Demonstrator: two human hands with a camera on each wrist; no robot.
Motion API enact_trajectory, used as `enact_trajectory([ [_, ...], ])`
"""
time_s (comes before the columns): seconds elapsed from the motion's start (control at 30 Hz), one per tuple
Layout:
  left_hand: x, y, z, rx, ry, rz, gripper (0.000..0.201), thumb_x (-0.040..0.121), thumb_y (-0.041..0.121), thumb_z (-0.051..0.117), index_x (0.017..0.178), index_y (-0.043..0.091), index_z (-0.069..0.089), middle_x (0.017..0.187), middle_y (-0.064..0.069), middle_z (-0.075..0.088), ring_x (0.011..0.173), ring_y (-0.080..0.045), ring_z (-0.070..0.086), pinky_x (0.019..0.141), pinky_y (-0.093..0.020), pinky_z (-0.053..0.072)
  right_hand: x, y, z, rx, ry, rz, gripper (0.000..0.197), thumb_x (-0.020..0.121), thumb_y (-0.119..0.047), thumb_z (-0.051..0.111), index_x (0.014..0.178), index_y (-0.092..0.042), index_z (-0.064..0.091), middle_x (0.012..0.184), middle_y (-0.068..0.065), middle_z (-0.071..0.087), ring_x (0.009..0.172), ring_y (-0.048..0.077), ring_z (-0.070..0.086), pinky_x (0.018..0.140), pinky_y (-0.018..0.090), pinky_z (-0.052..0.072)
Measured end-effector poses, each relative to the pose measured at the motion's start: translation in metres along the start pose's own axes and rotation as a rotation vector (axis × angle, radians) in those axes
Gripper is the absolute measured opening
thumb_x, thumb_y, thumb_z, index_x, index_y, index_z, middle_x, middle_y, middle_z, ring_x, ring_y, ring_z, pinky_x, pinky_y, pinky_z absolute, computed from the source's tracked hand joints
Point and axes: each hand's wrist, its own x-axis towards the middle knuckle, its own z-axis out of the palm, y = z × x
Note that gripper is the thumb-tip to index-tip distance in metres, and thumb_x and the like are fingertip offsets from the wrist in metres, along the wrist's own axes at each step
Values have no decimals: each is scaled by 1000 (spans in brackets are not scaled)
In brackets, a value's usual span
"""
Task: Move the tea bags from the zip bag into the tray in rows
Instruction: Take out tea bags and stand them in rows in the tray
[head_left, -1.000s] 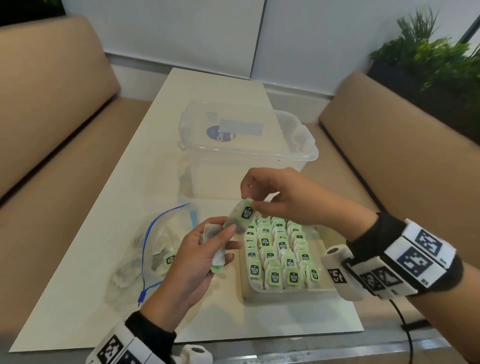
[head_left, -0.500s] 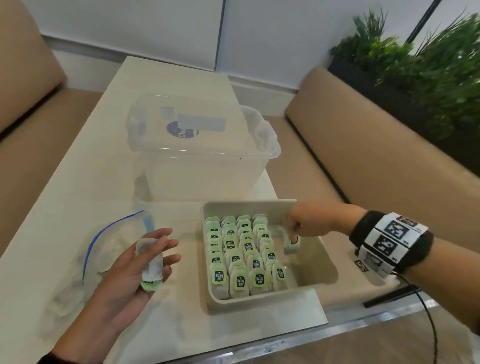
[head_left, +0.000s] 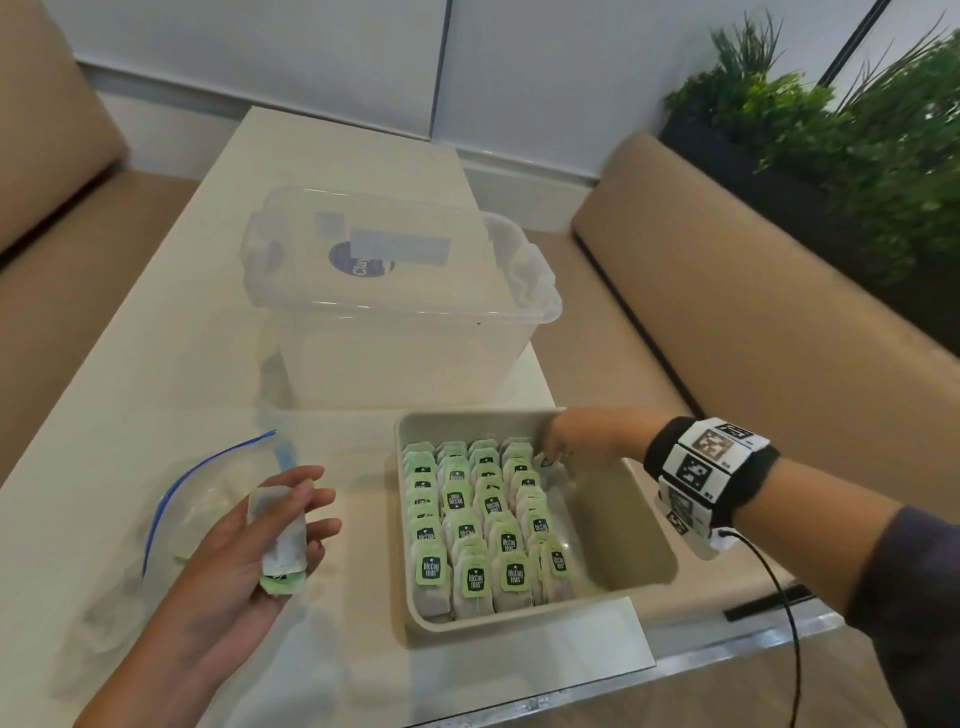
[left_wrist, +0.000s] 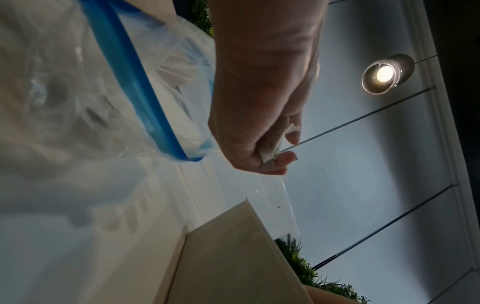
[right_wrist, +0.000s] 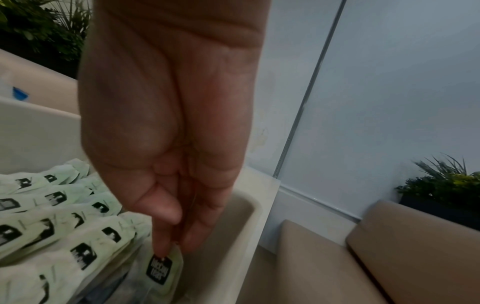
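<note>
A beige tray (head_left: 641, 535) sits at the table's near right, its left part filled with several rows of green-tagged tea bags (head_left: 480, 519). My right hand (head_left: 551, 457) reaches into the tray's far end beside the rightmost row. Its fingertips (right_wrist: 162, 250) pinch the top of a tea bag (right_wrist: 159, 269) standing just right of the rows (right_wrist: 64, 216). My left hand (head_left: 306, 519) hovers palm up left of the tray and holds a tea bag (head_left: 278, 535) between its fingers (left_wrist: 283, 159). The clear zip bag (head_left: 197, 499) with a blue seal lies under and left of that hand.
A lidded clear plastic box (head_left: 395, 291) stands just behind the tray. Tan benches (head_left: 753, 322) run along both sides of the table, with plants (head_left: 841, 135) behind the right one. A cable (head_left: 779, 587) hangs from my right wrist near the table's front edge.
My right hand took a tea bag from beside the left hand, carried it right into the tray, then moved it to the far end. The left hand lowered slightly, still holding its tea bag.
</note>
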Motion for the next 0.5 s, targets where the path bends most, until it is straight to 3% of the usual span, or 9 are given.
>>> enact_trajectory([
  [0.13, 3, -2, 2, -5, -1, -17, 26, 74, 21, 58, 98, 14, 66, 77, -1, 69, 61, -12, 67, 50, -16, 51, 1, 1, 0, -19, -1, 6, 41, 89, -4, 50, 128, -14, 57, 127, 4, 60, 113, 24, 56, 97, 30, 43],
  [0.27, 4, -1, 7, -85, 15, -71, 27, 72, 23, 63, 95, 10, 66, 88, -7, 68, 69, -19, 71, 53, -20, 54, 4, 4, 2, -6, 5, 18, 39, 88, -6, 52, 125, -15, 59, 124, 3, 61, 108, 24, 57, 92, 30, 44],
  [0.3, 4, 0, 9, -120, 16, -92, 33, 65, 24, 72, 94, 9, 68, 91, -10, 68, 74, -23, 71, 55, -22, 56, 4, 3, 2, -6, 6, 23, 39, 88, -6, 52, 125, -15, 59, 123, 3, 61, 107, 24, 57, 92, 30, 45],
  [0.4, 2, 4, 12, -258, -3, -160, 81, 28, 27, 95, 101, 6, 68, 102, -17, 69, 93, -35, 69, 65, -36, 60, 3, 1, 3, -2, 13, 20, 41, 87, -5, 49, 125, -16, 58, 123, 4, 62, 106, 24, 58, 95, 32, 47],
  [0.5, 0, 8, 14, -364, -53, -217, 95, 29, 26, 95, 117, 8, 62, 120, -25, 63, 108, -42, 63, 78, -52, 56, -3, -2, 0, 29, 34, 52, 46, 86, -3, 47, 129, -18, 55, 127, 3, 59, 110, 22, 57, 97, 30, 45],
])
